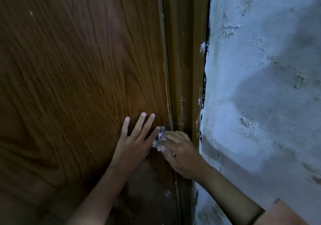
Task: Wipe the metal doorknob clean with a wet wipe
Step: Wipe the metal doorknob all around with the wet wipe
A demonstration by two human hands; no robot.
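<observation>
Head view: right hand (178, 152) curls round the doorknob (163, 131), pinching the wet wipe (155, 144), soft and limp; left hand (137, 137) at its 9 o'clock lies flat, fingers straight, on the door (69, 68). Knob likely rigid, slick.

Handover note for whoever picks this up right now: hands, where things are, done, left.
Left hand: fingers straight, flat against the wooden door beside the doorknob.
Right hand: fingers curled over the doorknob, pressing a wet wipe against it; only a small bit of wipe shows.
Doorknob: at the door's edge next to the frame, mostly covered.
Done: wipe is on the knob.
Left: cannot tell how clean it is; wipe all round, then check.
</observation>
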